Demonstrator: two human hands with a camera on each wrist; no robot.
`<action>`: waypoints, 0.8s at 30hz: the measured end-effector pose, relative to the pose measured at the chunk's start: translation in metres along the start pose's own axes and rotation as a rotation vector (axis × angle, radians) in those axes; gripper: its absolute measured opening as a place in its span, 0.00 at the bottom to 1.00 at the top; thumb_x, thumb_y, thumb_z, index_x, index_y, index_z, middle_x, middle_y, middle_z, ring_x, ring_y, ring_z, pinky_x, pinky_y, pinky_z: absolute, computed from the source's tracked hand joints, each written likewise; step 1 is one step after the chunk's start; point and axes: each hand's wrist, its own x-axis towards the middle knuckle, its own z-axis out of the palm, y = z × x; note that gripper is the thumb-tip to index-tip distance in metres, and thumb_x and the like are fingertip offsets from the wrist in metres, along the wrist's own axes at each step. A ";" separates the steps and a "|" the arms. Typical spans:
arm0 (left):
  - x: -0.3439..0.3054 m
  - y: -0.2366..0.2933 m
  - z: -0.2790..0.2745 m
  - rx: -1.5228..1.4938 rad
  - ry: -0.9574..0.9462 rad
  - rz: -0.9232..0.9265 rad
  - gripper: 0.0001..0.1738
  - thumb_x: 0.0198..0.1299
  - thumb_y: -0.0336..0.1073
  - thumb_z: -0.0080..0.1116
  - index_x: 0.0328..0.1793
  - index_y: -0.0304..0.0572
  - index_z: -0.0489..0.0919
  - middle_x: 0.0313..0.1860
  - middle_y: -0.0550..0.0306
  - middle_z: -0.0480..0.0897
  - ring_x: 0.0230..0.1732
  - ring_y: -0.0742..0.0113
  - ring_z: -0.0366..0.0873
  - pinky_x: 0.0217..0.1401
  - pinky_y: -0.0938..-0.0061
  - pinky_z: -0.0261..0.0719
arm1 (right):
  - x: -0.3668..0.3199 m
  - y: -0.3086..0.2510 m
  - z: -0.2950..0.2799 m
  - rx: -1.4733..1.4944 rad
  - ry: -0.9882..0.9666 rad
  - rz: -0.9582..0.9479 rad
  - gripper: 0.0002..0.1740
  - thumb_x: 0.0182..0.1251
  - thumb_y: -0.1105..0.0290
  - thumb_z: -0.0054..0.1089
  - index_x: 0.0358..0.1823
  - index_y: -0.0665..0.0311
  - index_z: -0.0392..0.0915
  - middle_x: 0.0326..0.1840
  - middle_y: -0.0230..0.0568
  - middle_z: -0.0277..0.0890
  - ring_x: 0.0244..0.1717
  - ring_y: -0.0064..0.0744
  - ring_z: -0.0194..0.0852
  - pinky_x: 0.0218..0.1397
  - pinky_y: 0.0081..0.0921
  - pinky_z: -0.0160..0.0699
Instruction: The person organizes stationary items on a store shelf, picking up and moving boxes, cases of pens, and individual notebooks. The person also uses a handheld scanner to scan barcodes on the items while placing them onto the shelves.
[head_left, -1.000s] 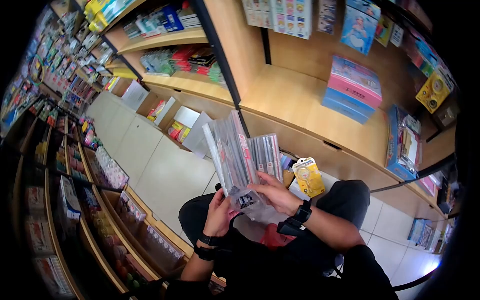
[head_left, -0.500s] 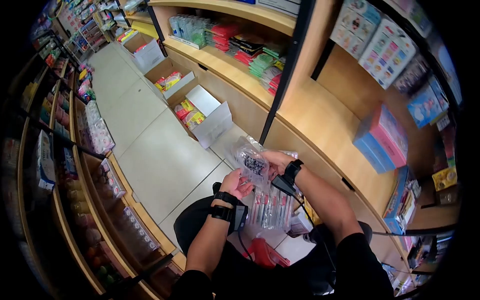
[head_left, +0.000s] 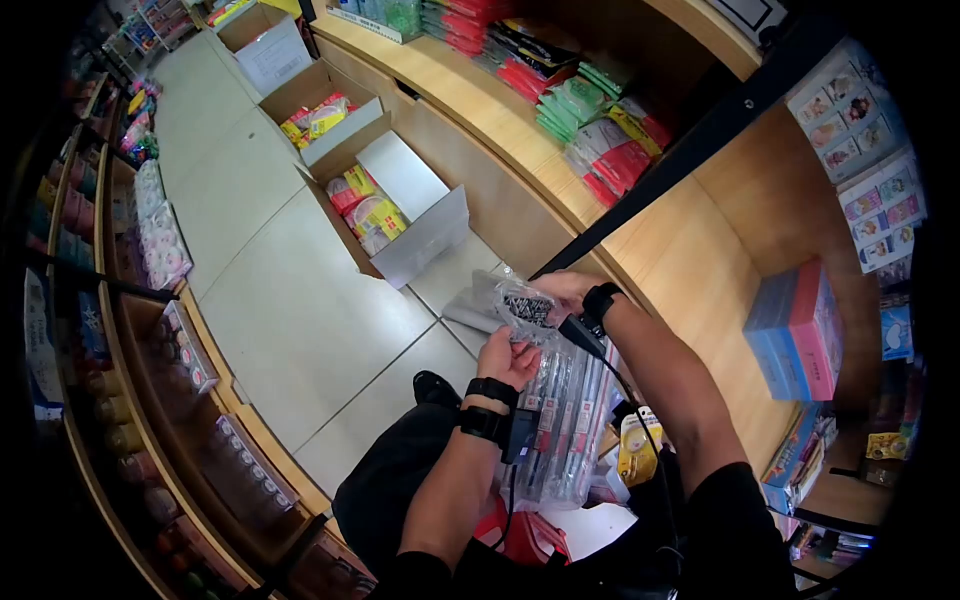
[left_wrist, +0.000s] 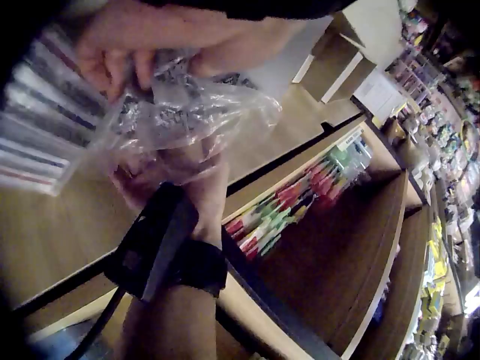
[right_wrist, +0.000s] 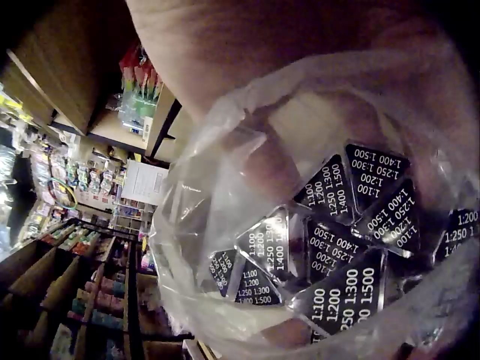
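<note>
A clear plastic bag of triangular scale rulers is between my hands. In the right wrist view the rulers show black triangular ends with white ratios such as 1:100, and the loose bag edge rings them. My left hand pinches the near side of the bag; its fingers show at the crinkled plastic in the left wrist view. My right hand holds the far side, partly hidden behind the film. Below the hands, several long clear packs with red and white labels lie side by side.
A yellow carded pack lies right of the long packs, and something red is under them. Open cartons of yellow and red packs line the floor by the wooden shelf. Another shelf runs along the left.
The bag was upright a second ago, longer plastic packs rising from my hands; now its printed ruler ends face me, tipped over. The view has swung, bringing the long packs below my hands into sight.
</note>
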 end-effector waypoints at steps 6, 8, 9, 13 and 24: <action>0.003 -0.013 0.006 0.011 -0.044 0.044 0.10 0.59 0.42 0.50 0.42 0.47 0.72 0.31 0.60 0.72 0.37 0.58 0.74 0.42 0.63 0.72 | -0.032 -0.011 0.012 0.089 -0.015 0.093 0.17 0.59 0.52 0.51 0.31 0.58 0.78 0.24 0.31 0.76 0.16 0.22 0.71 0.13 0.21 0.65; 0.007 -0.012 0.010 0.032 -0.037 0.038 0.10 0.58 0.42 0.50 0.42 0.47 0.72 0.31 0.60 0.73 0.37 0.57 0.74 0.41 0.64 0.72 | -0.053 -0.025 0.014 0.215 -0.010 0.063 0.13 0.61 0.57 0.51 0.31 0.58 0.78 0.26 0.29 0.78 0.21 0.21 0.73 0.18 0.19 0.71; 0.007 -0.019 0.012 0.059 -0.028 0.018 0.10 0.58 0.42 0.50 0.42 0.48 0.73 0.32 0.60 0.73 0.37 0.57 0.75 0.41 0.64 0.71 | -0.057 -0.014 0.008 0.222 0.012 0.075 0.13 0.61 0.57 0.51 0.31 0.58 0.78 0.26 0.29 0.78 0.21 0.21 0.73 0.18 0.19 0.71; 0.006 -0.016 0.024 0.214 0.002 0.047 0.16 0.56 0.47 0.52 0.46 0.49 0.72 0.34 0.61 0.73 0.38 0.58 0.74 0.42 0.64 0.71 | -0.085 -0.030 0.016 0.472 0.074 0.093 0.11 0.64 0.64 0.48 0.34 0.60 0.77 0.27 0.33 0.78 0.22 0.25 0.75 0.22 0.24 0.75; 0.027 -0.013 0.008 0.258 0.022 0.013 0.25 0.54 0.53 0.53 0.54 0.52 0.67 0.37 0.58 0.69 0.43 0.54 0.70 0.51 0.57 0.72 | -0.102 0.001 0.010 0.443 0.314 0.071 0.24 0.68 0.50 0.36 0.45 0.62 0.74 0.33 0.39 0.78 0.28 0.34 0.76 0.31 0.30 0.77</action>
